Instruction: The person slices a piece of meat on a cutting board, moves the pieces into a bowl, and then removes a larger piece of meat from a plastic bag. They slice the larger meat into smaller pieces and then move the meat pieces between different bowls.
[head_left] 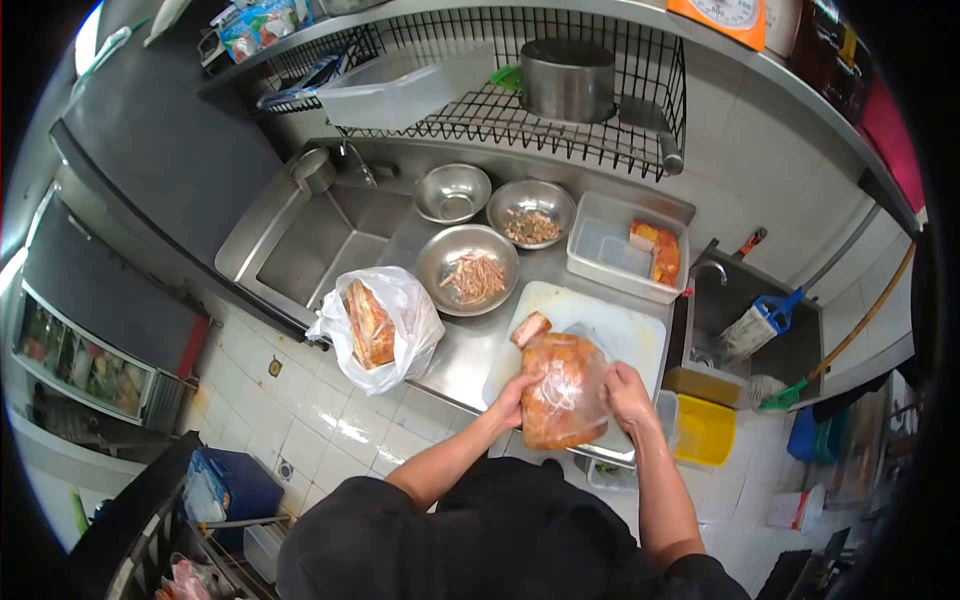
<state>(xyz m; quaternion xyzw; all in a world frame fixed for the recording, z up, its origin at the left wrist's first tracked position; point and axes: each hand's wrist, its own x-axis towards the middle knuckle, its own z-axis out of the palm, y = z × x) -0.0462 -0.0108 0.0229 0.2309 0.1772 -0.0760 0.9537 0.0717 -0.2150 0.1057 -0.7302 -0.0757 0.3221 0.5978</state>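
Over the near part of a white cutting board [645,338], I hold a large orange-brown piece of meat [560,405] with clear plastic film or a bag around it. My left hand [512,398] grips its left side, though some of the fingers are hidden. On the right, my right hand [627,393] is closed on the clear plastic [600,375] at the meat's edge. A smaller cut chunk of meat [531,328] lies just beyond it on the board. To the left, a white plastic bag [408,350] stands open with another reddish-brown piece of meat [370,330] inside.
Metal bowls [430,270] stand at the back of the steel counter, two with shredded or chopped bits. A plastic tub [600,250] holds more orange meat. Sinks lie left [310,260] and right [730,310]. A wire rack [470,125] hangs above; a yellow bin [705,430] stands low right.
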